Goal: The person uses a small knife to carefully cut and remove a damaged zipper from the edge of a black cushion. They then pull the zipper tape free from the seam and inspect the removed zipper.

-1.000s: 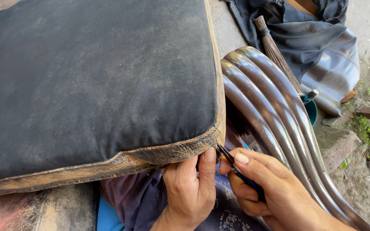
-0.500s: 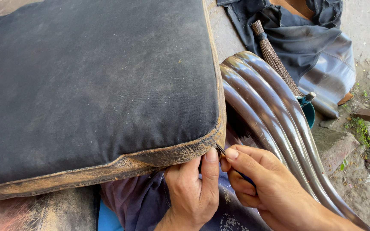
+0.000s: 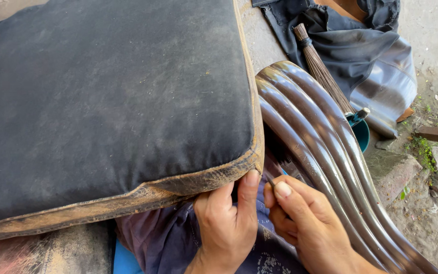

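Head view, dusty black cushion [image 3: 107, 101], cracked brown piping, left hand [image 3: 224, 223] gripping corner

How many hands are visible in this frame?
2. The left hand grips the worn corner of the black cushion; the right hand, just beside it, pinches a thin dark tool. No others show.

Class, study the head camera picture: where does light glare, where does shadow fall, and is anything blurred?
Head view: glare streaks run along the ribbed brown chair back; the dark cushion is evenly lit and sharp; deep shadow lies under its worn corner, by the left hand and right hand; nothing is noticeably blurred.
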